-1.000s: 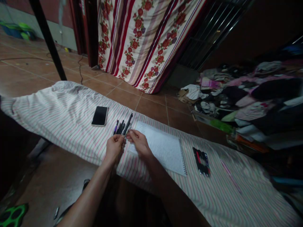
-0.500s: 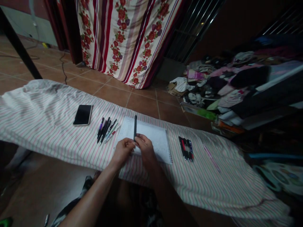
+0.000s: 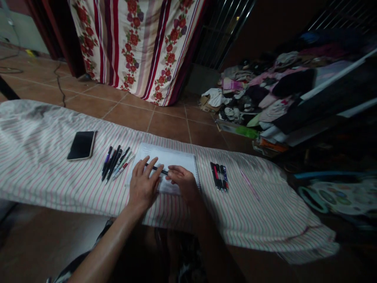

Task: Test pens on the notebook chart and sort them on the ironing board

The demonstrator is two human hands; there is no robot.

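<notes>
A black pen [image 3: 156, 169] lies nearly level over the spiral notebook [image 3: 179, 154], whose wire binding runs down its right side. My right hand [image 3: 183, 180] pinches the pen's right end between thumb and fingers. Spread fingers mark my left hand [image 3: 143, 181], which reaches across the pen's left part; whether it presses on the pen I cannot tell. Left of the notebook lies a bunch of several pens [image 3: 115, 163]. On the other side rests a row of pens [image 3: 219, 177], dark with some red, and farther right a single pink pen [image 3: 249, 184].
A striped cloth [image 3: 282, 220] covers the long table. Toward the left lies a dark-screened phone [image 3: 81, 145]. Beyond the table are a tiled floor [image 3: 171, 124], a floral curtain [image 3: 132, 51] and a heap of clothes [image 3: 265, 90]. A patterned white-and-teal object [image 3: 335, 196] stands at the right.
The pen has turned from upright to nearly level. My left hand has opened its fingers over it, while my right hand keeps its end. The whole view has shifted somewhat to the right.
</notes>
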